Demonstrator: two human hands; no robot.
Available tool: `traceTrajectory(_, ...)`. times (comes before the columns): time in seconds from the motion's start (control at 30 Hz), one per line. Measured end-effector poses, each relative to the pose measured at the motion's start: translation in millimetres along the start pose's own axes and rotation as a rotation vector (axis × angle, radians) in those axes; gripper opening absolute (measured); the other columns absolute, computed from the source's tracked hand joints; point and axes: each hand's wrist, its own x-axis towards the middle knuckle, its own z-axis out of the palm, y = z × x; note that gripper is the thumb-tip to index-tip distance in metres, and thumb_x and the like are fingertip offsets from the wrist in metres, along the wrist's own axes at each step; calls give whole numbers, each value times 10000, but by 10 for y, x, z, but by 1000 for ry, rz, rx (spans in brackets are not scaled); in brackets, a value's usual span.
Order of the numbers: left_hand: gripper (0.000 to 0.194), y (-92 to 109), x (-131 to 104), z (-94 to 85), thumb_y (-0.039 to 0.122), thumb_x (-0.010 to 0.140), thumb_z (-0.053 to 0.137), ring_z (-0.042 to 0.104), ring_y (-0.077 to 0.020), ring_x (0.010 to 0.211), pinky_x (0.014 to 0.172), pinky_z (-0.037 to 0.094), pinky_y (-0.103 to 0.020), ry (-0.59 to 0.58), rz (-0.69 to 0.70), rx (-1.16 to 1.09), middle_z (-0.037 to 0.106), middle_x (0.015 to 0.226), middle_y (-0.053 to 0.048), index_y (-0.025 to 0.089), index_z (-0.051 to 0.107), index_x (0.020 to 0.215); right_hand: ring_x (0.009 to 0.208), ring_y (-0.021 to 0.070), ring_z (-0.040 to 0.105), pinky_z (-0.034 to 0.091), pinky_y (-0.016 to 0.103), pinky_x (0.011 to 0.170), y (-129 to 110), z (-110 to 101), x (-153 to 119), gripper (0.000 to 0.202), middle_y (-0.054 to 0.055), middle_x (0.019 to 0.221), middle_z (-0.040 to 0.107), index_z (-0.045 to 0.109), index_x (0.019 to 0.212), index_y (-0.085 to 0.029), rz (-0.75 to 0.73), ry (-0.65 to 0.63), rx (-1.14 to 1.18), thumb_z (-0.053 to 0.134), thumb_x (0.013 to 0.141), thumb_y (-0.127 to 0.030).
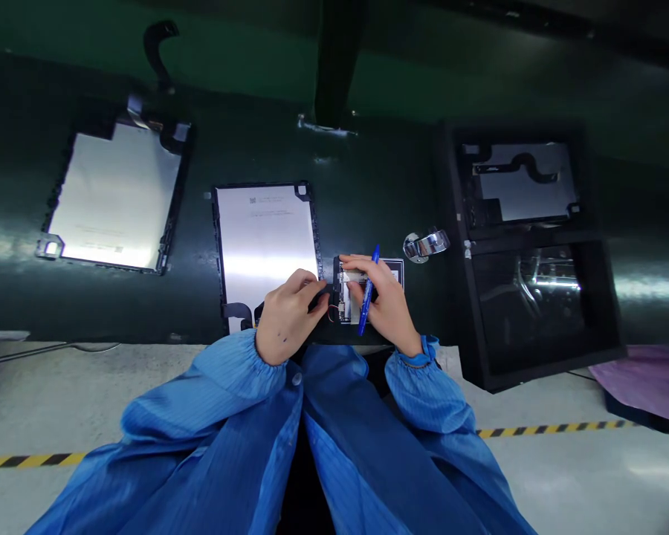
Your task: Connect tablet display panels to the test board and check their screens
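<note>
My left hand [291,310] is closed in a pinch over the right edge of a silver-backed display panel [267,230] with a black frame. A dark strip, possibly a flat cable, shows at its fingertips. Beside it, my right hand [387,301] has a blue marker pen [369,293] tucked between its fingers, pointing away from me. The same hand's fingertips rest on a small electronic assembly [344,293] with a black edge and thin red wires. My right hand covers much of that assembly.
A second silver-backed panel [120,200] lies at the left, with a black flat cable [154,52] beyond it. A shiny metal piece [427,244] sits right of my hands. Farther right, a black two-compartment tray [468,312] holds another panel [527,189] in its far compartment.
</note>
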Motion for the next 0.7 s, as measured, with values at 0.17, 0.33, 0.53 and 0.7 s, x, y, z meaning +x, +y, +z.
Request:
traceTrajectory(0.17,102,-9,5,-6,157,870,651,675,-151,620,512,515,-257,-4,-3,4,732,891,-51,147,744,910,1266,227,573,472,488,1058,-8,-3,3,283,30,1327,662,575,1196,-285,2,-1,-4,498,959,-151)
traceTrajectory(0.33,118,-19,8,-3,161,887,625,677,-151,645,541,531,-258,-20,15,-29,726,897,-54,152,738,915,1267,219,570,469,468,1061,-3,-3,4,289,25,1331,660,579,1192,-281,1,-1,-1,499,953,-139)
traceTrajectory(0.53,126,-24,24,19,144,893,610,683,-154,680,584,542,-252,-22,28,-53,719,895,-52,157,731,924,1248,234,582,474,476,1045,-21,-2,17,264,16,1318,670,584,1182,-286,34,5,21,535,948,-174)
traceTrajectory(0.7,131,-43,65,26,130,881,608,693,-175,717,599,544,-272,-86,11,-69,716,914,-63,158,726,930,1235,245,585,470,478,1044,-47,-44,37,272,5,1326,665,585,1184,-298,64,-7,32,564,934,-193)
